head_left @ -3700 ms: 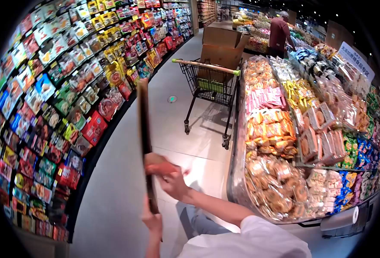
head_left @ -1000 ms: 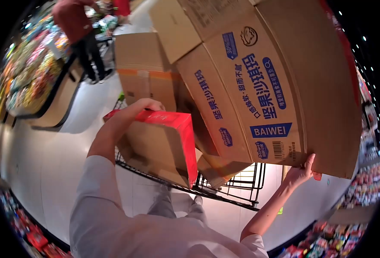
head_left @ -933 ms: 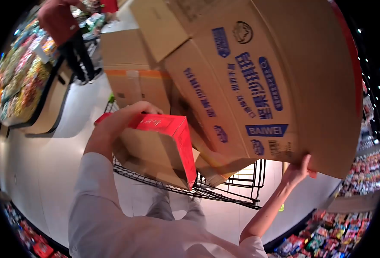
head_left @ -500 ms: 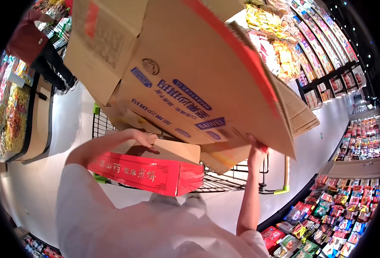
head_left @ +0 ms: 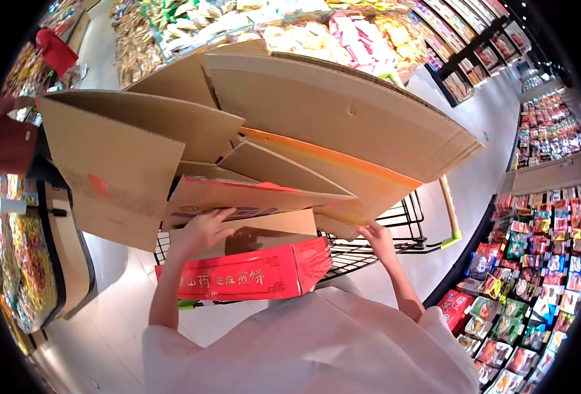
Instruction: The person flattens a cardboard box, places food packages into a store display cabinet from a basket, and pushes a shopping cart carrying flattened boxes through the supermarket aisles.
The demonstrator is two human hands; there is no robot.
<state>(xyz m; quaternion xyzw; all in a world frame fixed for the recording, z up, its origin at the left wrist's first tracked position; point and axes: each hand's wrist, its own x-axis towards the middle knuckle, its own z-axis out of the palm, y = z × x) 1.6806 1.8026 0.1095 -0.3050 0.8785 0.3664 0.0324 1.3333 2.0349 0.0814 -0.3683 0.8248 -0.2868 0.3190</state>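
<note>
A shopping cart (head_left: 403,220) stands in front of me, heaped with opened brown cardboard boxes. My left hand (head_left: 206,231) lies with spread fingers against a cardboard flap (head_left: 251,199) with red and blue print. Just below that hand is a red carton (head_left: 238,272) with pale lettering, its open side upward. At the right, my right hand (head_left: 377,238) pinches the lower edge of a cardboard piece (head_left: 362,187) with an orange-yellow band. Behind it leans a large plain cardboard panel (head_left: 330,98). Folded flaps (head_left: 116,157) stick out over the cart's left side.
Bins of packaged snacks (head_left: 316,39) stand beyond the cart. Racks of packets (head_left: 533,276) line the right. At left are a candy bin (head_left: 34,243), a person in a dark red top (head_left: 11,141) and another in red (head_left: 57,52). Pale floor (head_left: 113,289) shows between.
The large box with blue lettering, raised before, has come down onto the cart, and its inner flaps now show. My left hand has moved onto a printed flap. The view has shifted.
</note>
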